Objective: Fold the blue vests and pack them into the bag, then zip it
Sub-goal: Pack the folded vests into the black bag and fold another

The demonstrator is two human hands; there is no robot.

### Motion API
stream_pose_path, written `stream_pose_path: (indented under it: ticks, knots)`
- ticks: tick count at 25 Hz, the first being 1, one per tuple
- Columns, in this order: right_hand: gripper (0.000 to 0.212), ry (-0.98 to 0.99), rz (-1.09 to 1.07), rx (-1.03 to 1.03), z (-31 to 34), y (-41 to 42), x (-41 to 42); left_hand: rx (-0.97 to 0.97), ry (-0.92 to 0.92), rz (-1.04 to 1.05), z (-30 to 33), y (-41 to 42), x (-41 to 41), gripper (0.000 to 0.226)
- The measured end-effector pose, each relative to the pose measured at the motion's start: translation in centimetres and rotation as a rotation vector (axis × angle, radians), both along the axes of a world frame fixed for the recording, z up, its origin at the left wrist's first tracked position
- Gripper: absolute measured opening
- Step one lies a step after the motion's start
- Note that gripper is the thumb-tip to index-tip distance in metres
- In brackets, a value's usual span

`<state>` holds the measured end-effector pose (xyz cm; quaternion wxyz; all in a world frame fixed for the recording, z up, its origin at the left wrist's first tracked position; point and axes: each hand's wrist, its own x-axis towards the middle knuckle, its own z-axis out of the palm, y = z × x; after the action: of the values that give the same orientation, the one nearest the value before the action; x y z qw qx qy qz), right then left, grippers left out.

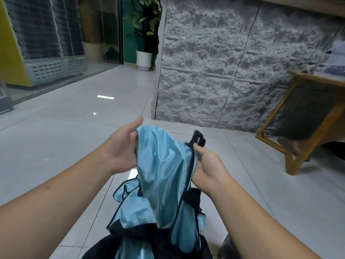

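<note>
A shiny light-blue vest [164,171] with black trim hangs in the air in front of me, held up between both hands. My left hand [121,148] grips its upper left edge, thumb up and fingers tucked behind the cloth. My right hand [207,163] pinches the vest's right edge where a black strap loop [198,140] sticks up. More blue vest cloth [130,202] spills out of a black bag [119,243] at the bottom of the view. The bag's mouth lies open, and its zip is hidden.
I am over a pale tiled floor [56,146]. A rough grey stone wall [233,71] stands ahead. A wooden chair frame [291,146] is at the right with folded clothes [336,68] on it. A potted plant [144,58] stands by glass panels at the back.
</note>
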<state>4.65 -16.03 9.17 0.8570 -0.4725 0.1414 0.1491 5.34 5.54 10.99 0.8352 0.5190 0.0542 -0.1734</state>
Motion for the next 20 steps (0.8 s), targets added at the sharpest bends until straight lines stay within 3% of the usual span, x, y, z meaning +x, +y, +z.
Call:
stream_pose_path:
  ticks: [2,3,5,6,7,9,11,12,13,15,16,18,20]
  knots:
    - [0.027,0.001,0.083,-0.126,0.4,-0.1,-0.1,0.196,-0.041,-0.139,-1.2,-0.1,0.0,0.055]
    - [0.036,-0.005,0.093,-0.233,0.5,-0.1,-0.2,0.265,-0.046,-0.104,-1.5,-0.1,0.5,0.054]
    - [0.089,-0.036,0.034,-0.420,0.2,-0.7,0.6,0.361,-0.038,0.013,-1.2,-0.3,1.1,0.048]
    - [0.104,-0.076,0.003,-0.464,0.2,-1.0,1.0,0.397,-0.029,0.061,-0.8,-0.4,1.3,0.045]
    - [0.107,-0.118,-0.007,-0.493,0.5,-1.2,1.2,0.435,-0.015,0.110,-0.4,-0.5,1.5,0.043]
    - [0.083,-0.184,0.004,-0.568,1.2,-1.7,1.7,0.497,-0.003,0.208,0.3,-0.4,1.9,0.043]
    - [0.055,-0.218,0.051,-0.670,2.2,-2.2,1.9,0.559,-0.041,0.278,0.8,-0.4,2.2,0.067]
    - [0.052,-0.227,0.079,-0.732,2.6,-2.3,1.7,0.604,-0.077,0.288,0.8,-0.4,2.3,0.076]
    - [0.053,-0.247,0.089,-0.803,3.0,-2.4,1.4,0.639,-0.119,0.292,0.7,-0.5,2.5,0.068]
    - [0.055,-0.281,0.076,-0.907,3.6,-2.5,0.8,0.719,-0.170,0.270,0.7,-1.0,2.4,0.025]
    - [0.057,-0.285,0.064,-0.899,3.8,-2.4,0.5,0.762,-0.175,0.255,0.7,-1.1,2.3,0.014]
    - [0.057,-0.280,0.081,-0.835,3.8,-2.6,0.2,0.870,-0.207,0.191,0.7,-1.4,1.7,0.018]
    - [0.042,-0.237,0.161,-0.793,3.2,-2.9,-0.1,0.924,-0.263,0.103,0.8,-1.8,0.6,0.021]
